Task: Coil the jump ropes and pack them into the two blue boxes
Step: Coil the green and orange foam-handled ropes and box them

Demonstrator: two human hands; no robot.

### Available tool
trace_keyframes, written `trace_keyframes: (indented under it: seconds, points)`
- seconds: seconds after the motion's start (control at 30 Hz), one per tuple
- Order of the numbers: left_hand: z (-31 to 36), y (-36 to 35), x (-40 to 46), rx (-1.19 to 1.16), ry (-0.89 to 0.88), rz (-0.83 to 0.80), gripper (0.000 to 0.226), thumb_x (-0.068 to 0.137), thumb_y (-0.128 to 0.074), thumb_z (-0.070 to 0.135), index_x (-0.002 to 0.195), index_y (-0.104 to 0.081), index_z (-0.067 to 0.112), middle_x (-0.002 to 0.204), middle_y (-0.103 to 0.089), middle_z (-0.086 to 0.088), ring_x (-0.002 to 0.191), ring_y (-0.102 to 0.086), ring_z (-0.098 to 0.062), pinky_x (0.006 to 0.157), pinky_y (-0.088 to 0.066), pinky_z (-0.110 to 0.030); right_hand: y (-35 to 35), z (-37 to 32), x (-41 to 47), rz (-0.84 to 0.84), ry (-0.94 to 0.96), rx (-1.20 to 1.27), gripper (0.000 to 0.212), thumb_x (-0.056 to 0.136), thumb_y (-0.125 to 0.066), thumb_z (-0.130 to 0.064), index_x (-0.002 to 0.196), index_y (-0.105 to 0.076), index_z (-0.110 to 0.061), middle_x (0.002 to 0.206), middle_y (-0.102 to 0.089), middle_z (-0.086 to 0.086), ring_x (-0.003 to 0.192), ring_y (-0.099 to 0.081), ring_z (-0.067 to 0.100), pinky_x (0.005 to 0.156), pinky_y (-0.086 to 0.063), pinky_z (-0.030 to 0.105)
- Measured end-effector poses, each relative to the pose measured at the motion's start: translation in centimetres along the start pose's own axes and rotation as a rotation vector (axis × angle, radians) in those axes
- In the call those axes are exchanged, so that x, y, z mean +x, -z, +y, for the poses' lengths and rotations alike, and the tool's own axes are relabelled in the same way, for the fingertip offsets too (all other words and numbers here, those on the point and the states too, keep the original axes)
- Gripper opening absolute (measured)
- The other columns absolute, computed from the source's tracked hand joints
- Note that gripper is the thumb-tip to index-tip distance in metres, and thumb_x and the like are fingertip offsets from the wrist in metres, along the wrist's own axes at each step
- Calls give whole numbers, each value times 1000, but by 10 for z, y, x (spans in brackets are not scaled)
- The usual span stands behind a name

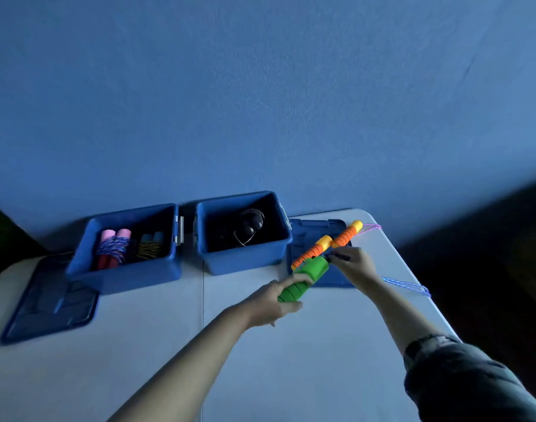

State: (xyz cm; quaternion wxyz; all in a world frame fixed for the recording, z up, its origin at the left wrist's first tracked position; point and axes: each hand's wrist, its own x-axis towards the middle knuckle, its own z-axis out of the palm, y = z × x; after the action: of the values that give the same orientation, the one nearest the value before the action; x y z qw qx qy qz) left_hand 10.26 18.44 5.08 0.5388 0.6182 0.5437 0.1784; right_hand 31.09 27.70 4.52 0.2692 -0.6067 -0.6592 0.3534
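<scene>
Two open blue boxes stand at the back of the table. The left box (87, 263) holds coiled ropes with pink and red handles and with blue handles. The right box (245, 254) holds a dark coiled rope. My left hand (272, 303) grips two green handles (306, 277) held side by side. My right hand (356, 264) pinches a dark cord at the top end of the green handles. An orange-and-yellow-handled rope (330, 242) lies on a blue lid behind my hands, and its purple cord (409, 286) trails over the table's right edge.
A blue lid (47, 303) lies flat at the left front of the left box. Another blue lid (309, 233) lies right of the right box. The white table (169, 345) ends close on the right, with dark floor beyond. A blue wall rises behind.
</scene>
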Motion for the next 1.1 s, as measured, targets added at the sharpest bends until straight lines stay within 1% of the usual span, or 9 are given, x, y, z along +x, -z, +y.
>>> trace_keyframes:
  seconds: [0.1, 0.2, 0.33, 0.47, 0.6, 0.73, 0.87, 1.0, 1.1]
  points:
    - [12, 9, -1, -366, -27, 209, 40, 90, -57, 18, 112, -54, 51, 98, -52, 3, 76, -55, -21, 70, -56, -47, -10, -29, -3, -7, 49, 42, 28, 91, -59, -21, 73, -65, -1, 52, -46, -6, 53, -42, 4, 58, -30, 26]
    - [20, 26, -3, -467, -76, 445, 43, 90, -57, 17, 112, -53, 54, 102, -54, 0, 84, -63, -34, 73, -56, -55, -35, -56, -12, -64, 115, 40, 23, 97, -47, -16, 93, -66, -4, 57, -54, -4, 57, -46, 0, 70, -36, 34]
    - [19, 58, -7, -657, -129, 795, 45, 91, -56, 11, 115, -52, 49, 112, -56, 0, 81, -68, -35, 70, -53, -61, -69, -80, -26, -195, 197, -4, 20, 95, -47, -13, 94, -66, -9, 60, -53, -3, 56, -48, 12, 58, -39, 27]
    - [15, 81, -14, -901, -179, 823, 42, 92, -54, 12, 115, -54, 47, 123, -51, 4, 93, -65, -47, 74, -48, -73, -96, -98, -47, -441, 227, -27, 21, 94, -41, -14, 87, -61, -13, 56, -52, -1, 48, -47, 14, 48, -39, 20]
    - [1, 85, -21, -993, -254, 837, 42, 94, -47, 6, 119, -52, 40, 114, -49, -11, 60, -54, -30, 58, -53, -47, -98, -99, -51, -452, 209, -76, 26, 96, -41, -24, 78, -58, -18, 61, -51, -2, 53, -46, 14, 54, -38, 27]
    - [-24, 93, -35, -784, -162, 1013, 41, 94, -52, 6, 112, -54, 43, 97, -54, -6, 49, -49, -23, 48, -46, -31, -84, -91, -56, -488, 278, -268, 29, 96, -38, -29, 84, -62, -20, 76, -60, 0, 63, -52, 18, 61, -45, 38]
    - [-65, 116, -64, -152, -11, 1167, 33, 93, -61, 25, 118, -53, 46, 102, -64, -11, 67, -56, -26, 62, -46, -33, -53, -87, -57, -506, 340, -380, 29, 97, -43, -37, 86, -63, -20, 64, -52, -11, 55, -46, 5, 55, -38, 24]
    - [-98, 132, -90, 186, 28, 1057, 31, 97, -49, 41, 126, -48, 53, 97, -57, -11, 76, -58, -30, 69, -44, -31, -25, -94, -58, -569, 395, -434, 22, 95, -48, -39, 86, -62, -25, 71, -58, -5, 67, -56, 17, 60, -45, 32]
    - [-100, 128, -101, 559, 78, 754, 36, 98, -29, 54, 133, -29, 63, 105, -46, -9, 84, -60, -38, 77, -48, -39, -11, -117, -61, -546, 470, -452, 16, 95, -49, -37, 86, -60, -30, 68, -57, -9, 64, -55, 11, 65, -46, 33]
